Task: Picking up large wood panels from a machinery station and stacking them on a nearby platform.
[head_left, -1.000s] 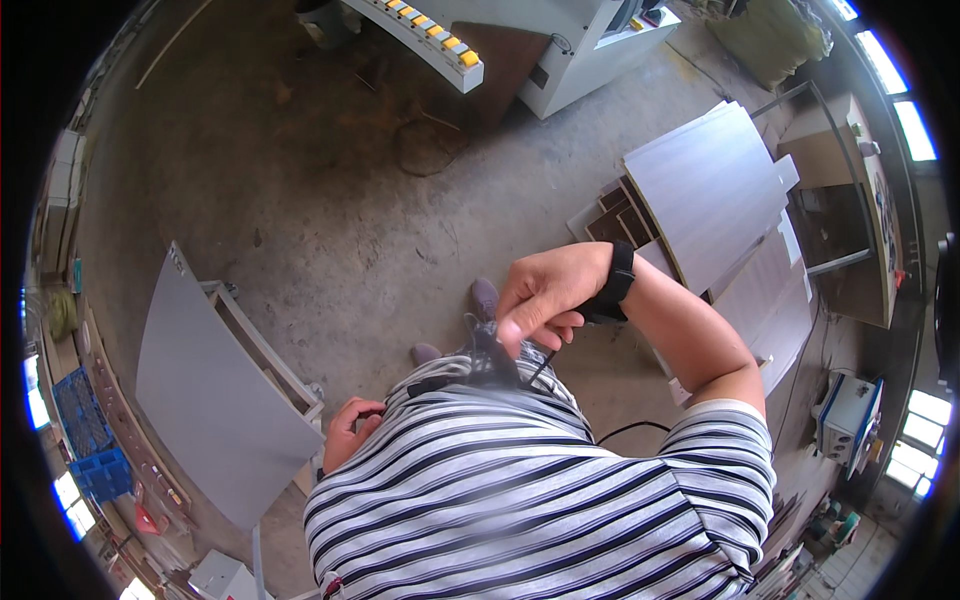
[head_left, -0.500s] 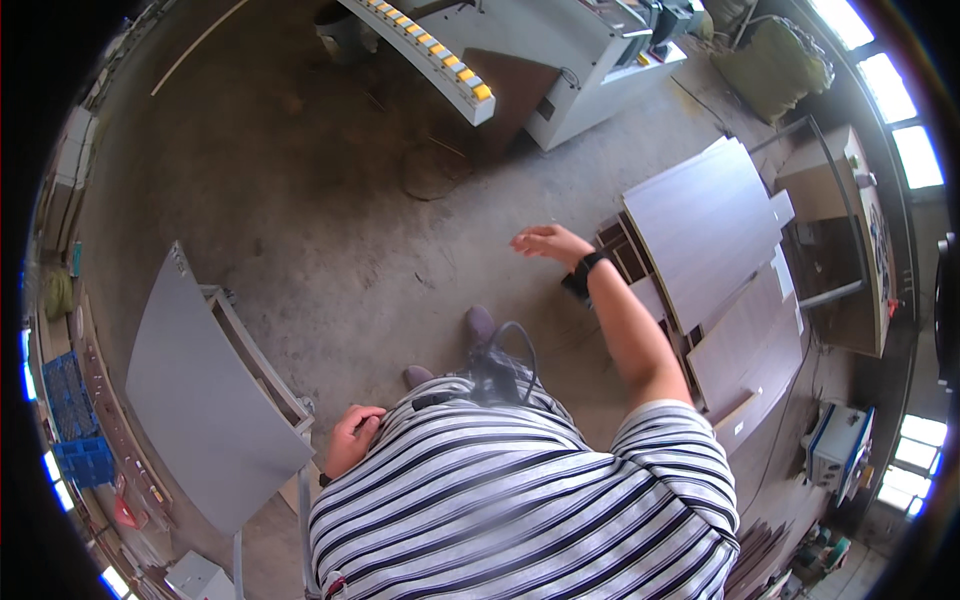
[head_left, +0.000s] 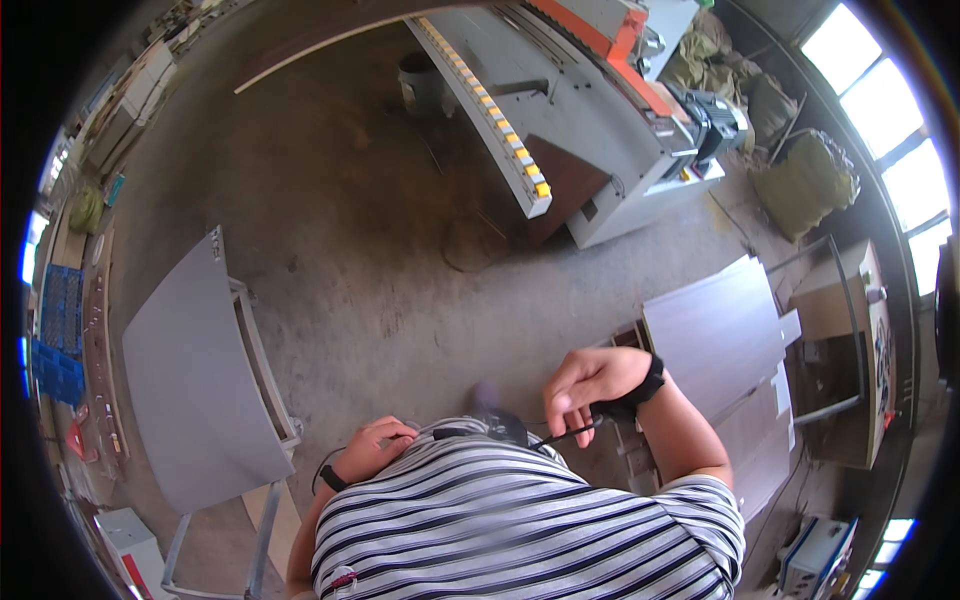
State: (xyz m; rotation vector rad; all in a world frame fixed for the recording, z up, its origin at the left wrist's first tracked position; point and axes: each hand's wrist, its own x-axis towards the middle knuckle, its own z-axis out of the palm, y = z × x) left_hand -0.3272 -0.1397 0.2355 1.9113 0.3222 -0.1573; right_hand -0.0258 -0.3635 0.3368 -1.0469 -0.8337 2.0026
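Black cord (head_left: 562, 437): it goes from near my waist up to the fingers of my right hand (head_left: 592, 388).
Right hand: it is bent down at the wrist, just right of my belly, with the fingers curled. I cannot tell if they pinch the cord or if it only runs past them.
Left hand (head_left: 375, 447): it lies on the left side of my striped shirt (head_left: 500, 520), fingers close together and a bit bent. I cannot tell if they hold any cloth.
Dark thing (head_left: 507, 430): it is at my waist, between my two hands, too blurry to tell what.
Grey board (head_left: 200, 380): it sits on a metal frame, off to my left.
Pale boards (head_left: 715, 310): they are piled up past my right hand.
Machine (head_left: 600, 150): it is grey and orange, up ahead.
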